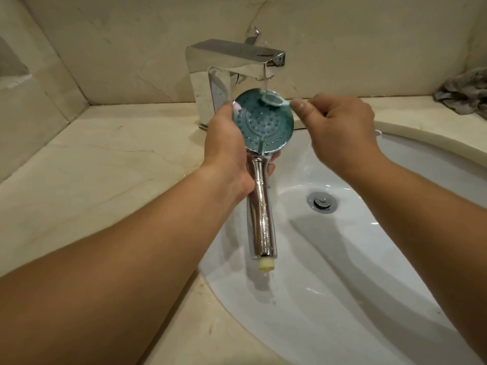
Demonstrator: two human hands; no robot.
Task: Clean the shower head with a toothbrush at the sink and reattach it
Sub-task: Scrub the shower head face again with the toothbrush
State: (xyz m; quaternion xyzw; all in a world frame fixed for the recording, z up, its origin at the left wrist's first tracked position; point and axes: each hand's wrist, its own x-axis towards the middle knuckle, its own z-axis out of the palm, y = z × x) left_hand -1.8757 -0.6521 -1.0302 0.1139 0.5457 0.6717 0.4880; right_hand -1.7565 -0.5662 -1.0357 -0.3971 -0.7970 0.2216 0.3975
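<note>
Shower head, teal spray face turned up toward you, held over the white sink basin directly beneath the chrome faucet. Your left hand wraps the neck of the fixture where the round face meets the chrome handle, fingers curled behind it; the handle slopes down toward you, ending in a pale threaded connector. Your right hand pinches the pale green toothbrush by its shaft, the brush end lying on the upper rim of the spray face. Water stream falls from the spout onto the brush end. Drain plug sits at the basin bottom. Crumpled cloth lies on the marble surface, far right.
</note>
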